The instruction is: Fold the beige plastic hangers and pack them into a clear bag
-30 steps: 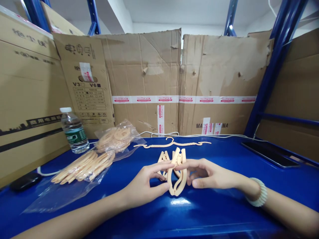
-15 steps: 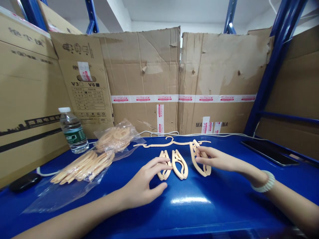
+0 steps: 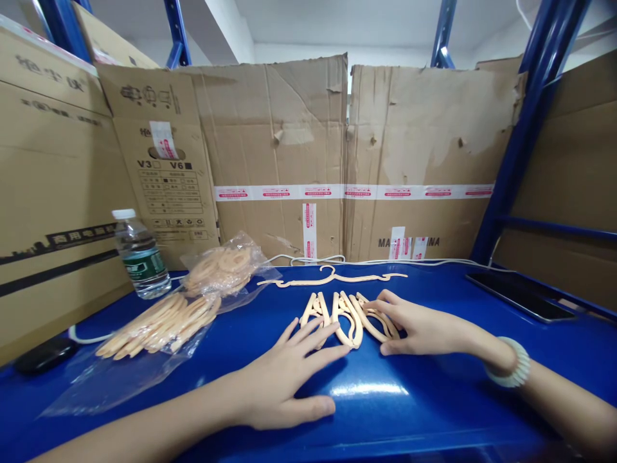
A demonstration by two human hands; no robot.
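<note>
Three cream folding clothes hangers, all folded up, lie in a row in the head view. My left hand (image 3: 286, 373) is spread open, its fingers covering the lower part of the left folded hanger (image 3: 315, 305) and reaching the bottom of the middle folded hanger (image 3: 357, 325). My right hand (image 3: 421, 326) grips the right folded hanger (image 3: 370, 323), which lies tilted against the middle one; the fingers are on its right side, with the thumb near its lower end. Behind the row an unfolded hanger (image 3: 308, 282) lies flat with its hook pointing away.
On the left are clear plastic bags with several folded hangers (image 3: 159, 318), a water bottle (image 3: 142, 260) and a black mouse-like object (image 3: 45, 355). A dark phone or tablet (image 3: 518, 297) lies at the right. Cardboard (image 3: 279, 154) walls the back of the blue tabletop (image 3: 409, 411).
My right hand has brought the right folded hanger down and leftward, beside the middle one. My left hand has shifted slightly toward me and right, its fingers spreading over the hangers.
</note>
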